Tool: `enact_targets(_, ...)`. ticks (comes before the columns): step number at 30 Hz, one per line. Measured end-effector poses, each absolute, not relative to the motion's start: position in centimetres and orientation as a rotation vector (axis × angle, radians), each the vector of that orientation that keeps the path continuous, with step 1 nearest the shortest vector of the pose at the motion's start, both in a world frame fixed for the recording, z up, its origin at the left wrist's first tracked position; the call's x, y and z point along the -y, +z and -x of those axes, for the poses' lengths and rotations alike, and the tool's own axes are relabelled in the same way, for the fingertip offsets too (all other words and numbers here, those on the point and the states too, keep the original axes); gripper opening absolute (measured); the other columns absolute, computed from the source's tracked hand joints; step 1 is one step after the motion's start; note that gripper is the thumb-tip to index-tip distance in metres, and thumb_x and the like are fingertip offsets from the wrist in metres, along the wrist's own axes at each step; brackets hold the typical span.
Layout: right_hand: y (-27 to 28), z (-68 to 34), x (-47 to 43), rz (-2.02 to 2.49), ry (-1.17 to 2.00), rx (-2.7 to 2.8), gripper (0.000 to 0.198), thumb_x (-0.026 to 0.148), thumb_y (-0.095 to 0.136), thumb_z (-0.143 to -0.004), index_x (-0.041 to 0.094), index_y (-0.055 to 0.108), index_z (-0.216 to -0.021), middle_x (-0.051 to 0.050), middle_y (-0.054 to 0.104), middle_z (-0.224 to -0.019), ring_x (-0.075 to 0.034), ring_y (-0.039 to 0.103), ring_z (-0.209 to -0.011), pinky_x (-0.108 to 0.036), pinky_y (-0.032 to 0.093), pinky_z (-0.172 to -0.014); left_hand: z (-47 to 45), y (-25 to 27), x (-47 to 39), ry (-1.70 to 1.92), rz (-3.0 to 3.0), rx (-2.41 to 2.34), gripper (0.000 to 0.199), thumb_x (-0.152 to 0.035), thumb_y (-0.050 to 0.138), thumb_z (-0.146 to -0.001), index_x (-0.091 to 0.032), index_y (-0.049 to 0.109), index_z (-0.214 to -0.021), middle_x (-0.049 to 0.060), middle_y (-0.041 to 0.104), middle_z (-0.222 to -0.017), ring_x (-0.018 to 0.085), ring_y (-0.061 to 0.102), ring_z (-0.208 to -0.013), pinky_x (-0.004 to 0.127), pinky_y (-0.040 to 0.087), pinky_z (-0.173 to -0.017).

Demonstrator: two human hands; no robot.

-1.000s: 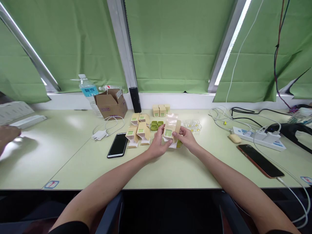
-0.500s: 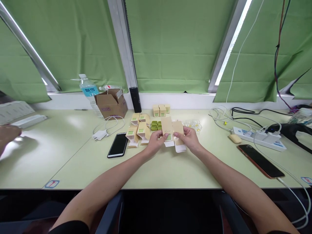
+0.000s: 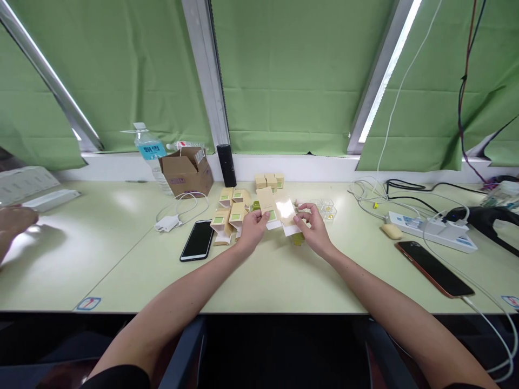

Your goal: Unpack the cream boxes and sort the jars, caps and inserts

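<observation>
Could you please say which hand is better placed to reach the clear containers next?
Probably the right hand: it is nearer the clear containers, while the left hand, farther away, holds a carton.

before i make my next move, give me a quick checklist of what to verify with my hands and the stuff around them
1. Left-hand grip: ok. Your left hand pinches the beige carton at its left side.
2. Right-hand grip: cannot tell. Your right hand is at the carton's right edge, but firm hold is unclear.
3. Carton flaps closed: not ok. White flaps stick out at the near end.
4. Clear tray fully in sight: not ok. The right hand hides part of it.
5. Other person's hand away from the carton: ok. It is at far left.
</observation>
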State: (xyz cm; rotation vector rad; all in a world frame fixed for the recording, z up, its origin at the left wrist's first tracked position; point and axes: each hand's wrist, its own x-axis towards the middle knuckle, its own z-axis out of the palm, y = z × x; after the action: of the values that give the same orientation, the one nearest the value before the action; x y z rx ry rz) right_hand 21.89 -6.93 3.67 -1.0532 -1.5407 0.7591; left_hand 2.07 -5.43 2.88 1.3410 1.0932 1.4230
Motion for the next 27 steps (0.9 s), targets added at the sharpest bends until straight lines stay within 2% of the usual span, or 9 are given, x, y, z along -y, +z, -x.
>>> enact_targets(3,3.9,-21.9,7.3,0.998,0.644,1.651,0.024,0.048,0.061,-0.092,0.027,0.051,-0.101,0.000,0.067,-0.087,-0.023,0.064,-0.090,-0.037,0.047,-0.087,-1.9,2.9,5.2,1.482,-1.310,-1.160,0.041,-0.054,0.072,-0.083,-0.019,0.060,-0.067,-0.002,0.056,-0.061,0.015,0.053,-0.061,0.028,0.042,-0.060)
enact_targets(6,4.0,-21.8,7.4,0.977,0.599,1.720,0.019,0.046,0.059,-0.093,0.027,0.058,-0.093,-0.003,0.069,-0.094,-0.024,0.063,-0.094,-0.039,0.046,-0.089,-2.0,2.8,5.0,1.520,-1.277,-1.210,0.043,-0.057,0.069,-0.085,-0.019,0.058,-0.066,-0.001,0.059,-0.064,0.017,0.058,-0.066,0.029,0.045,-0.065)
enact_targets(11,3.9,-21.8,7.3,1.017,0.632,1.695,0.022,0.045,0.060,-0.092,0.026,0.072,-0.094,-0.004,0.076,-0.102,-0.026,0.067,-0.098,-0.040,0.046,-0.091,-2.1,3.0,5.2,1.464,-1.296,-1.216,0.045,-0.061,0.065,-0.087,-0.019,0.061,-0.069,0.002,0.064,-0.066,0.019,0.063,-0.070,0.031,0.047,-0.070)
enact_targets(15,3.9,-22.2,6.7,1.043,0.590,1.675,0.023,0.044,0.062,-0.090,0.025,0.075,-0.090,-0.004,0.078,-0.099,-0.026,0.068,-0.098,-0.040,0.047,-0.090,-2.2,3.0,5.4,1.457,-1.350,-1.135,0.050,-0.067,0.061,-0.087,-0.020,0.060,-0.072,0.004,0.067,-0.067,0.020,0.062,-0.072,0.034,0.048,-0.077)
enact_targets(19,4.9,-23.8,4.1,1.059,0.486,1.621,0.025,0.044,0.063,-0.087,0.023,0.077,-0.084,-0.006,0.080,-0.098,-0.025,0.070,-0.094,-0.038,0.050,-0.086,-2.1,2.6,5.2,1.441,-1.391,-1.133,0.046,-0.066,0.062,-0.085,-0.020,0.064,-0.086,0.003,0.069,-0.069,0.021,0.063,-0.075,0.034,0.049,-0.079)
enact_targets(21,5.7,-25.2,1.6,1.128,0.459,1.561,0.027,0.044,0.063,-0.086,0.021,0.077,-0.085,-0.007,0.080,-0.095,-0.024,0.070,-0.087,-0.036,0.052,-0.082,-2.2,2.3,5.1,1.423,-1.425,-1.145,0.043,-0.063,0.063,-0.085,-0.020,0.065,-0.090,0.003,0.070,-0.070,0.020,0.064,-0.076,0.033,0.049,-0.078)
enact_targets(25,7.5,-28.7,-4.5,1.557,0.379,1.549,0.022,0.033,0.060,-0.088,0.022,0.078,-0.093,-0.004,0.080,-0.098,-0.021,0.070,-0.088,-0.031,0.051,-0.081,-2.5,2.2,5.3,1.389,-1.505,-1.160,0.034,-0.053,0.062,-0.086,-0.019,0.065,-0.091,0.004,0.071,-0.072,0.020,0.064,-0.075,0.032,0.047,-0.074)
enact_targets(27,8.0,-30.3,-7.2,1.687,0.335,1.501,0.020,0.028,0.061,-0.086,0.021,0.078,-0.093,-0.006,0.080,-0.098,-0.023,0.069,-0.090,-0.035,0.048,-0.086,-2.7,2.3,5.6,1.360,-1.548,-1.186,0.029,-0.048,0.061,-0.086,-0.020,0.064,-0.089,0.004,0.071,-0.072,0.020,0.064,-0.075,0.030,0.045,-0.069)
